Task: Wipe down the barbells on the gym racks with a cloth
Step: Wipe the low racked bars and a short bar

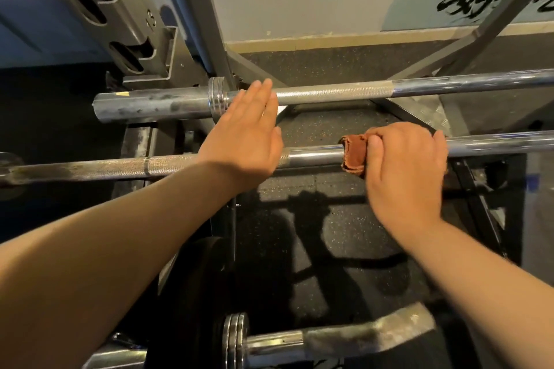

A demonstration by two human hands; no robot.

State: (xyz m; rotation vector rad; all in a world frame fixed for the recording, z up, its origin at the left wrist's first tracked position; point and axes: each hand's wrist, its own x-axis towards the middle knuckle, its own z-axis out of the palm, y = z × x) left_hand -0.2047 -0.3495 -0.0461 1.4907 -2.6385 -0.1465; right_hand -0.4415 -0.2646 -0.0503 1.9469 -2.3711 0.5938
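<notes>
I'm holding my left hand (pixel 248 129) flat with the fingers straight over the near barbell (pixel 314 156), which is running left-to-right across me. My right hand (pixel 404 165) is gripping the cloth (pixel 355 156) around that bar, so I'm judging the next stroke is going sideways along it.

Both arms out: one hand flat, one gripping.
My left hand (pixel 244 135) is palm-down, fingers straight and together, its forearm angling in from the lower left; my right hand (pixel 404 165) sits knuckles-up, fingers curled round the cloth (pixel 355 154), thumb against it.
</notes>
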